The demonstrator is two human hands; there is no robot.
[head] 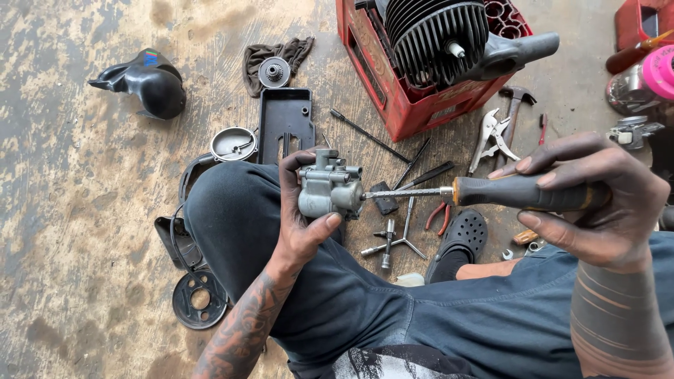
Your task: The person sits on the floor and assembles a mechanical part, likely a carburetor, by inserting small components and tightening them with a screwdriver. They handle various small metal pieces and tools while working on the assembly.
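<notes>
My bare forearms carry tattoos: dark patterns on the left, bands on the right. I wear dark blue-grey trousers (365, 302) and a black perforated clog (460, 235).

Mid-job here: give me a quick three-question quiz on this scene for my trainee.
1. True or false: the left hand holds the grey carburettor.
2. What tool does the right hand hold?
3. The red crate holds: A) a finned engine cylinder, B) a tyre, C) bottles.

Key:
1. True.
2. A screwdriver, its tip at the carburettor's side.
3. A.
</notes>
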